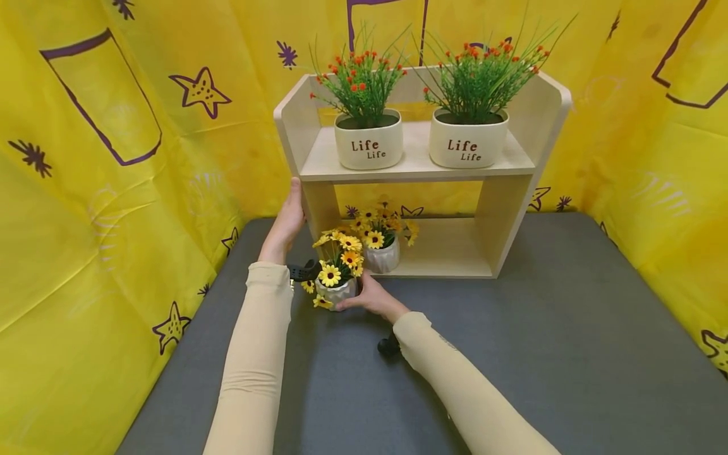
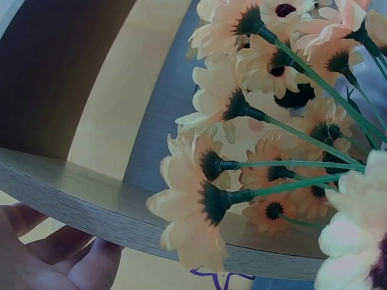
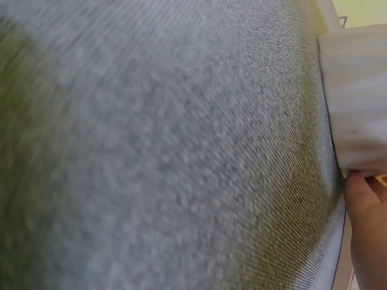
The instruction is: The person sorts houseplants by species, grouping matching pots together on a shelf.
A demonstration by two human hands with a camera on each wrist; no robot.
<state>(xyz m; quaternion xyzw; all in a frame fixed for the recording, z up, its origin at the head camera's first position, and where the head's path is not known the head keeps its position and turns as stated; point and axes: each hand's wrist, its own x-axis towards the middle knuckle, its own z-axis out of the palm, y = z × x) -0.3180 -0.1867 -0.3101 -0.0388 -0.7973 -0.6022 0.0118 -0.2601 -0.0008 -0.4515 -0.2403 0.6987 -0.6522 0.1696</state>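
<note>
My left hand (image 1: pixel 286 224) rests along the outer left side of a pale wooden two-tier shelf (image 1: pixel 418 177), thumb pointing up. The left wrist view has the fingers (image 2: pixel 97 266) against that side panel. My right hand (image 1: pixel 376 299) holds a small whitish ribbed pot (image 1: pixel 337 294) of yellow daisy-like flowers (image 1: pixel 341 259), just in front of the shelf's lower left. The thumb lies across the pot's front; the other fingers are mostly hidden behind it. In the right wrist view, the pot's base is right at the grey tabletop. A matching flower pot (image 1: pixel 382 258) stands behind, on the lower shelf.
On the upper tier stand two white oval planters marked "Life", a left one (image 1: pixel 370 142) and a right one (image 1: pixel 469 140), both with orange-flowered grass. Grey cloth covers the table (image 1: pixel 569 354). Yellow patterned fabric (image 1: pixel 114 208) hangs around the back and sides.
</note>
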